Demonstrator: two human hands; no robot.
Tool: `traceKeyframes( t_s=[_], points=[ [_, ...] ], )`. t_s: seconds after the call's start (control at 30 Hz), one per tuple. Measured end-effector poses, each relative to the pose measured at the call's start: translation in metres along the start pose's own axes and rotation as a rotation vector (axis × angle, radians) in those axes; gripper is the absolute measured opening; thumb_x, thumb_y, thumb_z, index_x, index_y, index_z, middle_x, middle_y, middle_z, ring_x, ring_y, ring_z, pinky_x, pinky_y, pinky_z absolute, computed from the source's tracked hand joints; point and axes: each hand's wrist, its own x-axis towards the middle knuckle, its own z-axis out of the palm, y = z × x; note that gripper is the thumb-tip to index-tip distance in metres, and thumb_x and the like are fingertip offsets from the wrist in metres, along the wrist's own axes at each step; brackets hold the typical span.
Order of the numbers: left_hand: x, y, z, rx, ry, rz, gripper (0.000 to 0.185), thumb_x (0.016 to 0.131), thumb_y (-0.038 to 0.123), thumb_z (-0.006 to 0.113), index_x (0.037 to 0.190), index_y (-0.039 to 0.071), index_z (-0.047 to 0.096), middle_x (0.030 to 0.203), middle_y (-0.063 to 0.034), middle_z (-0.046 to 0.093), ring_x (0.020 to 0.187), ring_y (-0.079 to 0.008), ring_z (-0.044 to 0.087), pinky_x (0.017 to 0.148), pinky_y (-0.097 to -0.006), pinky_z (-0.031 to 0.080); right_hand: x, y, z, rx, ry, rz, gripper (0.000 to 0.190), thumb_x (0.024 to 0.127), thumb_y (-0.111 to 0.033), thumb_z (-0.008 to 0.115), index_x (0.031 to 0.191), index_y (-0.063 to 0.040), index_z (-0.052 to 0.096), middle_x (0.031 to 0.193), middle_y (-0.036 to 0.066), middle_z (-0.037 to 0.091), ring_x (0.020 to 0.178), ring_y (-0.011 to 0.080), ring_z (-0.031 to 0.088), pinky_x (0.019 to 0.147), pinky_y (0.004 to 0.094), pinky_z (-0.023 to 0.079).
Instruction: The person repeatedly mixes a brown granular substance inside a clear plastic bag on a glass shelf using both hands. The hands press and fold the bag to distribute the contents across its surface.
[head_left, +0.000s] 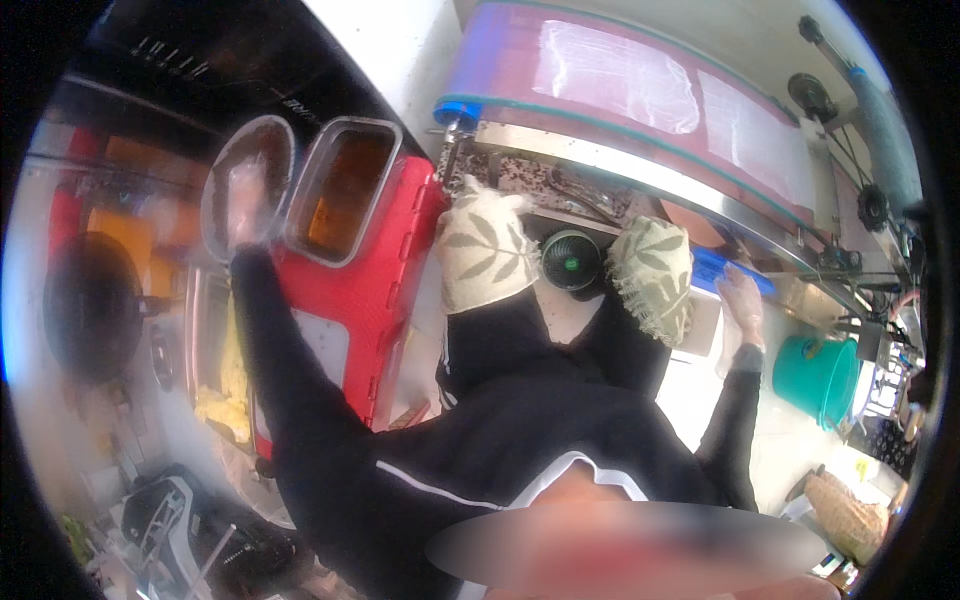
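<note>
My left hand (247, 199), in a clear plastic glove, is over a round, clear-rimmed bowl (214, 202); blur hides whether its fingers grip anything. Beside the bowl, a rectangular metal tray (345, 191) of brown liquid rests on a red plastic case (375, 300). Below, by my left forearm, a clear container (196, 330) holds yellow food. My right hand (739, 300), also gloved, is beside a blue strip (720, 266) near the metal-edged counter; its grip is unclear. Leaf-patterned cloths (487, 251) cover both my knees, with a small dark round fan (571, 260) between them.
A glass-edged pink panel (630, 82) with white sheets lies beyond my knees, along a metal rail (592, 146). At the right is a teal bucket (814, 379). A black pan (94, 307) is at the far left, and a black appliance (225, 60) at the upper left.
</note>
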Motion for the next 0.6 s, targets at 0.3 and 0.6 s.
traceKeyframes(
  t_s=[0.3,0.6],
  points=[
    [0.200,0.179,-0.047,-0.685,0.070,-0.782,0.063,0.097,0.037,0.062,0.146,-0.002,0.052,0.152,-0.0223,0.048,0.138,-0.0303,0.048,0.115,-0.0422,0.039,0.014,0.034,0.012,0.177,-0.029,0.005,0.059,0.092,-0.021,0.070,0.143,0.004,0.054,0.144,0.020,0.059,0.135,0.0273,0.056,0.113,0.0354,0.041],
    [0.391,0.435,0.135,-0.305,-0.335,0.037,0.026,0.091,0.014,0.053,0.091,0.003,0.077,0.089,-0.0203,0.073,0.085,-0.0339,0.072,0.078,-0.0459,0.056,-0.006,0.000,0.009,0.138,0.033,-0.089,0.055,0.093,-0.027,0.071,0.141,-0.002,0.059,0.140,0.017,0.063,0.132,0.0286,0.058,0.112,0.0367,0.042]
  ],
)
